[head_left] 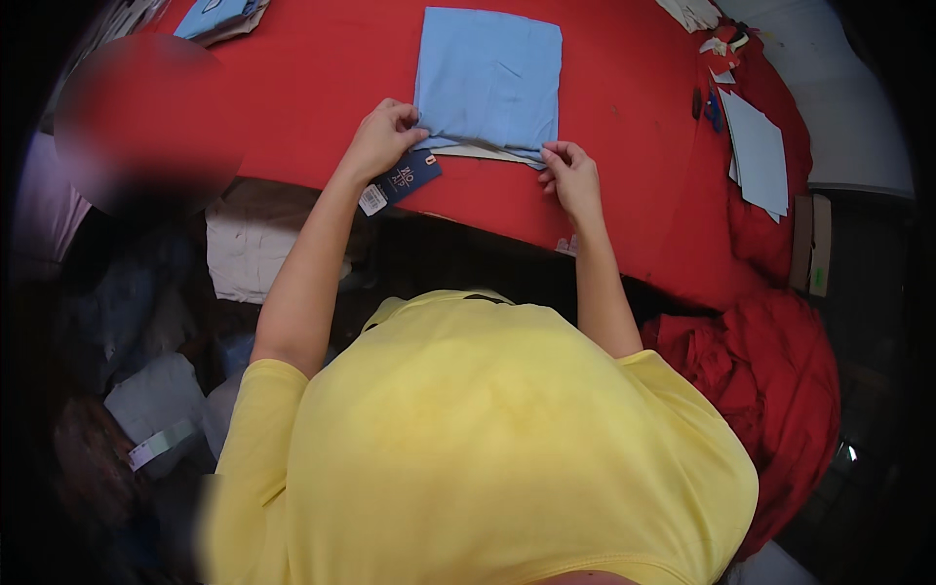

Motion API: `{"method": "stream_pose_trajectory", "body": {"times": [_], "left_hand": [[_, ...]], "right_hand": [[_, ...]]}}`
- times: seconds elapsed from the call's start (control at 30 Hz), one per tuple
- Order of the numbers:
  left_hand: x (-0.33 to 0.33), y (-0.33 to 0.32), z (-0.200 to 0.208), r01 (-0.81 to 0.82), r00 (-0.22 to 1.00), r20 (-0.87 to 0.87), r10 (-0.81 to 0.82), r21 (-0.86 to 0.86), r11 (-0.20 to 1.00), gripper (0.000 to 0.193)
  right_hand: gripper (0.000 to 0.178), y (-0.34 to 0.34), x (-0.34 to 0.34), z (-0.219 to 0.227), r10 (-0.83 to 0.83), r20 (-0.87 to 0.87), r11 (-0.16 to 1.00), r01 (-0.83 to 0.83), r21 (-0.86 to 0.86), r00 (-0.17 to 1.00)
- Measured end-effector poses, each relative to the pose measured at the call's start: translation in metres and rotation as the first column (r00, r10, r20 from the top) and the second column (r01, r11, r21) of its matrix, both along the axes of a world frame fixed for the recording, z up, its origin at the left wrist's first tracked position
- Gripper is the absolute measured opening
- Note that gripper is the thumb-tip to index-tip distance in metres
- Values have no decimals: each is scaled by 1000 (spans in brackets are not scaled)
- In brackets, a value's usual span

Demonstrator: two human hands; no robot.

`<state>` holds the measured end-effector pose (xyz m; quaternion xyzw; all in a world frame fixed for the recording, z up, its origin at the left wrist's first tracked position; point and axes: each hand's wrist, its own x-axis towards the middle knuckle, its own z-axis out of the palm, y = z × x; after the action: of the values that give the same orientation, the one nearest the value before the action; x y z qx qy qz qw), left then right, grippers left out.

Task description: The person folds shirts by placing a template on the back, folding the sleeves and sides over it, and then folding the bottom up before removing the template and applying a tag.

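A folded light blue garment (492, 78) lies flat on the red-covered table (322, 88) in front of me. My left hand (382, 139) pinches its near left corner between thumb and fingers. The near right corner is pinched by my right hand (570, 175). A pale strip of board or paper (476, 152) shows under the near edge, between the hands. Beside my left wrist, a dark blue hang tag (414, 175) with a white sticker rests at the table's edge, by the garment's near left corner.
At the far left lies another blue folded piece (216, 18). White sheets (758, 156) and blue-handled scissors (714, 112) sit on the right. Red cloth (746, 390) is heaped at the lower right. Folded clothes (255, 239) are stacked below the table's left edge.
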<state>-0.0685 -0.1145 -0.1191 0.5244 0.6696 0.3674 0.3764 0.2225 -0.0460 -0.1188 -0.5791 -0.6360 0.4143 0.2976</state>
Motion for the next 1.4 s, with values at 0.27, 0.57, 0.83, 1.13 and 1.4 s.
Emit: {"method": "stream_pose_trajectory", "body": {"times": [0.27,0.57,0.83,1.13,1.4], "left_hand": [[13,-8,3,126,938,-336,-88,93,988,46],[19,-11,-8,32,940,-340,34,189,982,39],[19,-14,-21,46,911,-408,61,247,968,31],[41,-32,-1,-89,941,-316,118,105,991,34],[47,-24,5,-103,941,-318,116,57,993,37]], "right_hand": [[36,-6,-17,13,-142,-135,984,125,-126,981],[43,13,-13,-6,-79,55,989,85,-123,995],[38,15,-8,-7,91,9,996,-91,-1,996],[34,26,5,-7,204,-38,962,-207,-179,978],[33,28,16,-8,254,33,967,-253,-19,967]]}}
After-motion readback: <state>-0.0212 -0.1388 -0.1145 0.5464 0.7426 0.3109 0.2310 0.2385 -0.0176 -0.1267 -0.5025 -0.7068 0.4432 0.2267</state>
